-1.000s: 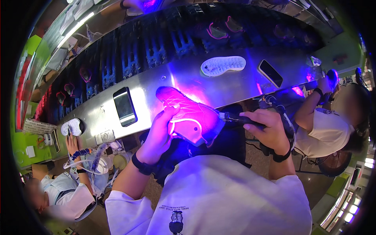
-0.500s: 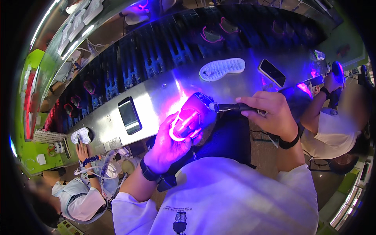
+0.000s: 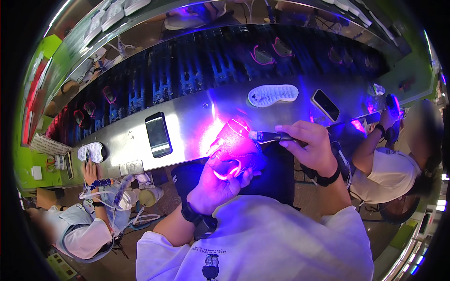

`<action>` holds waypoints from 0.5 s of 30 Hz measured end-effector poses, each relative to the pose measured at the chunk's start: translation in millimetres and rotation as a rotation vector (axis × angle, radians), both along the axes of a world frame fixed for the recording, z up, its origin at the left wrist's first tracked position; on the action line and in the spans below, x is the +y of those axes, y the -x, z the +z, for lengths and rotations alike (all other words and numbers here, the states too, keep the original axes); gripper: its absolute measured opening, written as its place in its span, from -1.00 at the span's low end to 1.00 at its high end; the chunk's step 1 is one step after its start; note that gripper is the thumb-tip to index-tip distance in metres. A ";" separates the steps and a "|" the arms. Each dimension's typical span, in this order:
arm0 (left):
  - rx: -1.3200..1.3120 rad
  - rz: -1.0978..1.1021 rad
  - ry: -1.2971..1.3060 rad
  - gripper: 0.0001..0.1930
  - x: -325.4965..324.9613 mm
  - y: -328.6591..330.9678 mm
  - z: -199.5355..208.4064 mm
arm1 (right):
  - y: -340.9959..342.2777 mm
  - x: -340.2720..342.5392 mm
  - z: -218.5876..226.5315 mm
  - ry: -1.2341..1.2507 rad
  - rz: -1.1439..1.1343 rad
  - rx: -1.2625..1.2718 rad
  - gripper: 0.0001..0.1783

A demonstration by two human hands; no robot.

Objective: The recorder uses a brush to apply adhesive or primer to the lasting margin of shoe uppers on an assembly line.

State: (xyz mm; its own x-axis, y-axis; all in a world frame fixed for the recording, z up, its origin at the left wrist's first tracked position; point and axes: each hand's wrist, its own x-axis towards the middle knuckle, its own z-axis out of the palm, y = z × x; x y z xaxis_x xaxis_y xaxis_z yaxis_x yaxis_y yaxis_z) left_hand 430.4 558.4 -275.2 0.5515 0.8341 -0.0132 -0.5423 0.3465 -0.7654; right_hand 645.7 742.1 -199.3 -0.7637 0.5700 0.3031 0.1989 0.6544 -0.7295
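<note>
A shoe upper glowing pink under violet light [image 3: 233, 145] is gripped from below by the left hand [image 3: 216, 180], just above the near edge of the long shiny metal desk [image 3: 187, 124]. A slim dark pen-shaped light tool [image 3: 269, 136] is clasped in the right hand [image 3: 310, 147], its tip touching the upper's right side. On the desk a black smartphone [image 3: 158, 134] is seen to the left, a white shoe sole [image 3: 273, 94] farther off, and a second dark phone [image 3: 326, 105] to the right.
</note>
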 end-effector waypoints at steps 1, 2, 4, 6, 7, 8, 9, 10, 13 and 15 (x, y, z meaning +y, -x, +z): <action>-0.010 -0.015 0.009 -0.26 -0.9 1.2 2.6 | 2.5 -2.6 4.8 -0.009 0.010 0.000 -0.54; -0.019 -0.031 0.019 -0.26 -1.9 2.4 5.2 | 4.9 -5.3 11.9 0.021 -0.022 -0.048 -0.55; 0.026 -0.002 -0.001 -0.27 -5.4 6.0 11.7 | 9.7 -7.5 23.5 0.050 -0.051 -0.095 -0.55; 0.176 0.005 0.008 -0.26 -9.6 10.5 16.8 | 12.2 -5.0 30.6 -0.024 -0.004 -0.084 -0.55; 0.179 0.002 0.013 -0.26 -11.5 12.6 16.5 | 13.5 -4.2 32.4 -0.018 -0.006 -0.081 -0.55; 0.171 -0.003 0.019 -0.26 -13.0 13.9 14.4 | 14.5 -3.0 33.0 -0.057 0.021 -0.076 -0.55; 0.162 -0.009 0.027 -0.25 -14.7 15.1 12.3 | 15.7 -2.7 32.0 -0.095 0.046 -0.071 -0.55; 0.162 -0.016 0.034 -0.25 -15.6 15.2 10.7 | 16.9 -2.6 31.1 -0.087 0.040 -0.071 -0.55; 0.096 -0.013 0.041 -0.20 -16.7 15.8 7.2 | 19.7 -5.2 24.5 -0.026 0.044 -0.064 -0.57; 0.064 -0.016 0.032 -0.19 -15.7 13.8 10.5 | 18.6 -6.7 12.3 0.050 0.058 -0.032 -0.58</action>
